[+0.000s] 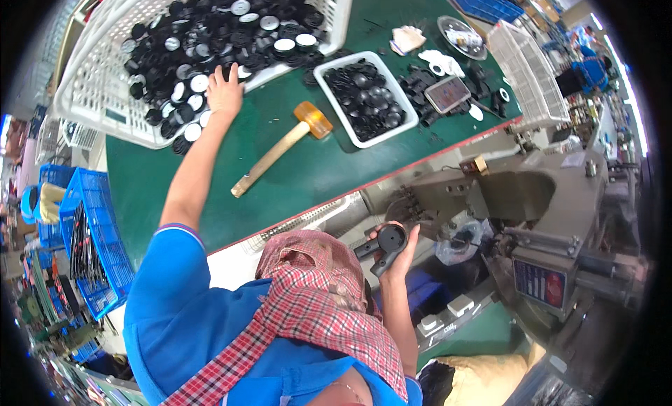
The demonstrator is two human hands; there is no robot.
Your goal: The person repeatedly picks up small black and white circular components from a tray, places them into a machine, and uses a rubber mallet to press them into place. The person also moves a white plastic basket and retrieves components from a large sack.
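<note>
My left hand (pixel 224 92) is stretched out over the near edge of a heap of round black plastic caps (pixel 231 35), many with white or silvery faces. Its fingers are apart, with the tips touching the caps; nothing is plainly gripped. The heap fills a large white perforated basket (pixel 91 91) lying tilted on the green table, and some caps spill out at its near side. In front of my body, beyond the table edge, my right hand (pixel 400 260) is closed around a black plastic joint piece (pixel 390 239) with a round hub and two tube-like arms.
A mallet (pixel 276 154) with an amber head lies on the green table (pixel 210 189). Right of it stand a white tray (pixel 402 126) of black domed parts and a phone (pixel 448 94) among black pieces. A large metal machine (pixel 532 189) is at my right, blue crates (pixel 98 252) at my left.
</note>
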